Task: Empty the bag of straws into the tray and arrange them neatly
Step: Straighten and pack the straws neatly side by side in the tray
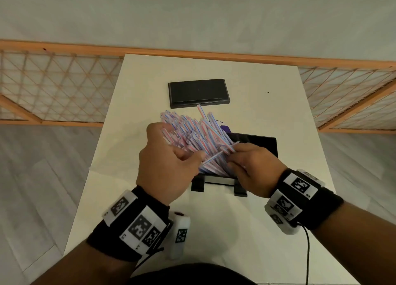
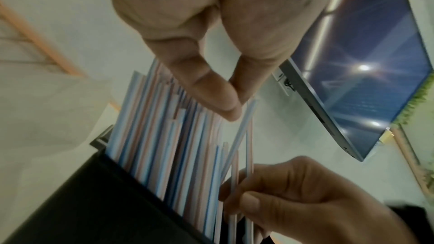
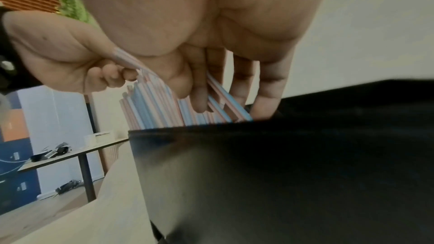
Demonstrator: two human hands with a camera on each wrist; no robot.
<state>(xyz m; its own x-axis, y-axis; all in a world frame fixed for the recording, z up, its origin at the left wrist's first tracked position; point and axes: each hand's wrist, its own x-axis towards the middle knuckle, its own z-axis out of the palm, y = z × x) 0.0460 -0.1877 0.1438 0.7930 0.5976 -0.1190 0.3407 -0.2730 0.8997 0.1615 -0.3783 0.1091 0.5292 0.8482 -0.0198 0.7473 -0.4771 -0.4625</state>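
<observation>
A thick bundle of pink, blue and white striped straws point(image 1: 190, 132) stands leaning in a black tray point(image 1: 257, 143) near the table's front. My left hand point(image 1: 201, 158) wraps the bundle's left side. Its thumb and forefinger pinch the end of one straw point(image 2: 237, 136). My right hand point(image 1: 230, 156) is at the bundle's right side and pinches a few straws point(image 2: 234, 183) low down by the tray point(image 2: 82, 201). In the right wrist view its fingers point(image 3: 244, 84) reach among the straws point(image 3: 152, 107) above the tray wall point(image 3: 258, 164).
A flat black lid or second tray point(image 1: 198, 92) lies further back on the white table point(image 1: 278, 113). Something purple and white point(image 1: 224, 126) shows behind the straws. A pale translucent sheet point(image 2: 47, 110) lies left of the tray. An orange lattice fence point(image 1: 53, 87) stands beyond the table.
</observation>
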